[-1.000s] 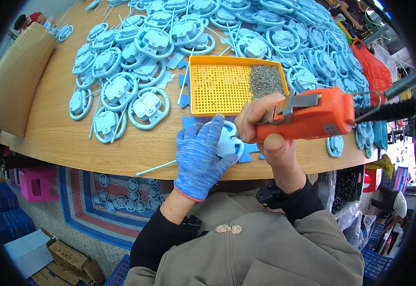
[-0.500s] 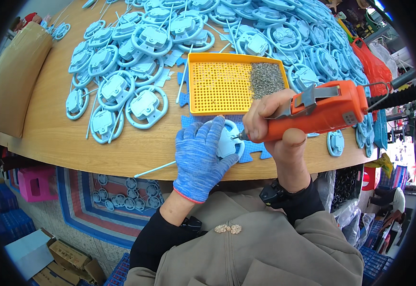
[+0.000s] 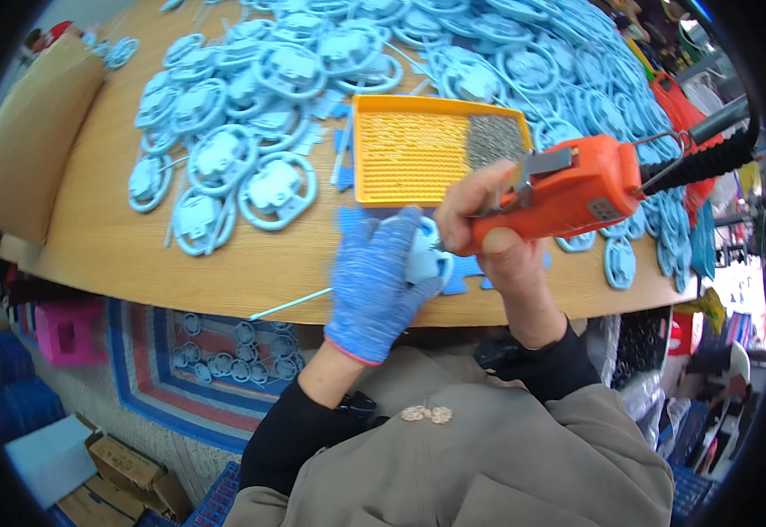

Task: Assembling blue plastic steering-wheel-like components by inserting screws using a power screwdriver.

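My left hand [image 3: 374, 285], in a blue knitted glove, is closed over a light-blue plastic wheel-shaped part [image 3: 425, 255] at the table's near edge. A thin light-blue rod [image 3: 291, 304] sticks out to the left from under the glove. Bare and wrapped round an orange electric screwdriver [image 3: 567, 189], my right hand [image 3: 493, 233] holds the tool's tip close to the part's face; whether it touches cannot be made out. Under the part lies a blue foam mat [image 3: 460, 279]. Just beyond stands a yellow perforated tray [image 3: 405, 186] with small metal screws [image 3: 495, 140] heaped at its right.
Many similar light-blue wheel parts [image 3: 288, 70] are piled over the table's far side and right. A cardboard sheet [image 3: 36, 140] stands at the left edge. The tool's black cord [image 3: 704, 160] runs off right. A pink stool [image 3: 68, 332] stands on the floor.
The screwdriver and my right hand have shifted slightly left and its body tilts a little differently. My left hand still holds the wheel part, and the whole view has moved slightly.
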Motion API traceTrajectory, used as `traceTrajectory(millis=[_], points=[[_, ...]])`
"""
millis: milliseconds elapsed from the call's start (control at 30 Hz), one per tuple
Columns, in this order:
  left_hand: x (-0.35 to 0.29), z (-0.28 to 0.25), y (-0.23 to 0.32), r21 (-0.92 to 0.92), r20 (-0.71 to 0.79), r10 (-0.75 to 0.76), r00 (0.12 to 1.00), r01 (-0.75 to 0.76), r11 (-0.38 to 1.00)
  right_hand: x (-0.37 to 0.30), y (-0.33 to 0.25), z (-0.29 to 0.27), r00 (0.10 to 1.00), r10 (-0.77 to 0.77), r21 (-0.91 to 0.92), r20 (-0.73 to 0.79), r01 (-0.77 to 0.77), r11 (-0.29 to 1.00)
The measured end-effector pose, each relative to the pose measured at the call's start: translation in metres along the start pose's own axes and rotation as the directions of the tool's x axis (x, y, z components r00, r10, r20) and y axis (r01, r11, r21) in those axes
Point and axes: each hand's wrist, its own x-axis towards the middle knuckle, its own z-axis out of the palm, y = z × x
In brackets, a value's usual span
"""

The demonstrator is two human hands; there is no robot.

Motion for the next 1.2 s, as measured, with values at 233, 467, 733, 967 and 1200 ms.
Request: traceTrajectory(millis=[233,467,733,967,1200], points=[[-0.03,-0.048,0.017,0.188,0.059,-0.072,0.996,0.06,0.98,0.019,-0.012,-0.014,0.995,-0.041,0.209,0.095,0.02,0.978],[-0.028,-0.132,-0.032,0.58,-0.021,-0.016,1.0,0.026,0.814,0.069,0.023,-0.036,0.98,-0.127,0.163,-0.156,0.152,0.975],[0.048,-0.107,-0.081,0.587,0.055,-0.172,0.984,0.107,0.802,0.094,0.044,-0.028,0.977,-0.115,0.152,-0.18,0.143,0.978],[0.031,-0.108,-0.081,0.381,-0.046,-0.113,0.993,0.122,0.916,0.082,0.037,-0.017,0.995,-0.103,0.194,-0.011,0.103,0.976],[0.004,-0.087,-0.04,0.192,-0.091,-0.167,0.982,0.181,0.964,0.076,0.046,-0.018,0.999,-0.052,0.328,-0.013,0.054,0.943]])
